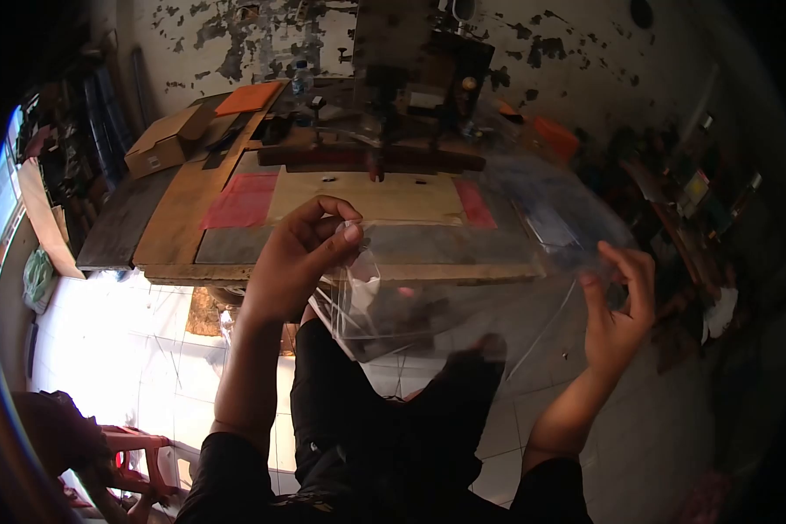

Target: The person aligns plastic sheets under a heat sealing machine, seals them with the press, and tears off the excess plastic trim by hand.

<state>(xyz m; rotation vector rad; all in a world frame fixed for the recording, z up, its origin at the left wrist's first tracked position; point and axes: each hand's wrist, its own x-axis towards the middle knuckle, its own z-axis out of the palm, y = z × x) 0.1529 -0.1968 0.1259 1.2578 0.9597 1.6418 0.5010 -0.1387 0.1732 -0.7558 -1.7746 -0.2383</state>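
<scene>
A clear plastic sheet or bag [428, 306] hangs between my two hands, in front of the table's near edge and over my lap. Thumb and fingers of my left hand [301, 258] pinch its left upper part. My right hand [622, 306] is raised on the right, thumb and forefinger closed on the other side of the plastic. Its folds catch light below the left hand, and through it the floor and my dark trousers show. Being transparent, its exact outline is hard to make out.
Ahead stands a work table [236, 249] with a tan sheet [393, 196] between red patches, under a dark horizontal bar [371, 159] of a machine. An open cardboard box [168, 140] sits at the left. More transparent plastic [555, 205] lies at the right. A red stool [140, 441] stands lower left.
</scene>
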